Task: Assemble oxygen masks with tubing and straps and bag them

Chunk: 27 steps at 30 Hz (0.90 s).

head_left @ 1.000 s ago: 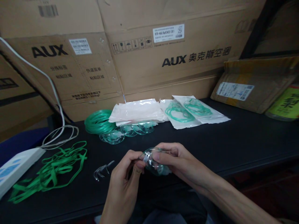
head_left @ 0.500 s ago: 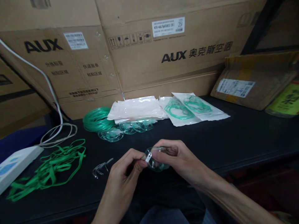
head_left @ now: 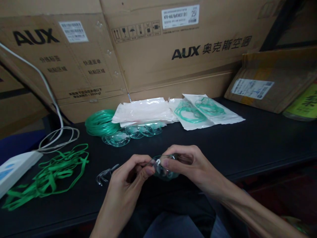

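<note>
A clear, green-tinted oxygen mask (head_left: pixel 164 174) is held up between my two hands, over the table's front part. My right hand (head_left: pixel 193 162) closes round its far right side, thumb pressed on the near surface. On the mask's upper left shows a small whitish metal nose clip (head_left: pixel 158 161), its lower part blurred. My left hand (head_left: pixel 132 175) pinches the left rim of the mask, thumb against bent forefinger. Left of that hand lie several small clear plastic pieces (head_left: pixel 105 175). Further left is a heap of flat green elastic straps (head_left: pixel 54 175).
Behind my hands are several clear masks (head_left: pixel 119 139), a coil of green tubing (head_left: pixel 101 123), a stack of white pouches (head_left: pixel 146 110) and pouches holding green tubing (head_left: pixel 189 112). Large cardboard boxes (head_left: pixel 143 66) wall the back. A white power strip (head_left: pixel 19 165) and cable sit left.
The left fingers have slid off the nose clip slightly leftward along the mask's rim, and less of the clip shows. The right hand keeps its hold. The whole view has shifted a little.
</note>
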Each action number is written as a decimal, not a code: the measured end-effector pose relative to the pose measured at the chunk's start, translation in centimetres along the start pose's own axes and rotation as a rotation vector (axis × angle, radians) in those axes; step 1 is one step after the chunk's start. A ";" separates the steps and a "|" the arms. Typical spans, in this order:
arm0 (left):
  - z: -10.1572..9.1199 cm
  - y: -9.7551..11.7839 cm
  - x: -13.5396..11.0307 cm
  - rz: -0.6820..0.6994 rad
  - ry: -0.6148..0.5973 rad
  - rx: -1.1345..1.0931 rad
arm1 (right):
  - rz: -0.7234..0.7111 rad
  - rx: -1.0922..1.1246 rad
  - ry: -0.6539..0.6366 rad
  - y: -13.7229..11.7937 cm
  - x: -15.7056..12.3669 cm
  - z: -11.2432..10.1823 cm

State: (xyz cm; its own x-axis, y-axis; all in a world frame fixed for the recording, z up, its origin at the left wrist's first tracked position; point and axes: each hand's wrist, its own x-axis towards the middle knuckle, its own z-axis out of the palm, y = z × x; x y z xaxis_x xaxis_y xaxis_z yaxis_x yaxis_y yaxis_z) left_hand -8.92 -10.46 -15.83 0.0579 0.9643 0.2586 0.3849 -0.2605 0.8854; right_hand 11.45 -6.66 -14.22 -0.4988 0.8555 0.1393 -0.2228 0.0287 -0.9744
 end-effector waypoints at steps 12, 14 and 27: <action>-0.1 0.2 0.0 0.025 0.003 0.018 | 0.040 -0.009 0.002 -0.2 0.1 -0.1; -0.1 0.4 0.0 0.022 -0.006 0.018 | 0.043 -0.004 0.002 -0.2 0.1 -0.1; 0.0 0.4 -0.1 -0.003 0.022 0.044 | 0.039 -0.022 -0.007 0.1 0.2 -0.3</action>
State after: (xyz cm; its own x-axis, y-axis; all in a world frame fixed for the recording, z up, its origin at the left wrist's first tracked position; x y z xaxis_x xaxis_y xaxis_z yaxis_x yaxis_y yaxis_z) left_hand -8.73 -10.68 -15.48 0.0372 0.9635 0.2651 0.4253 -0.2553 0.8683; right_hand 11.62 -6.33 -14.37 -0.5123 0.8527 0.1021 -0.1844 0.0069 -0.9828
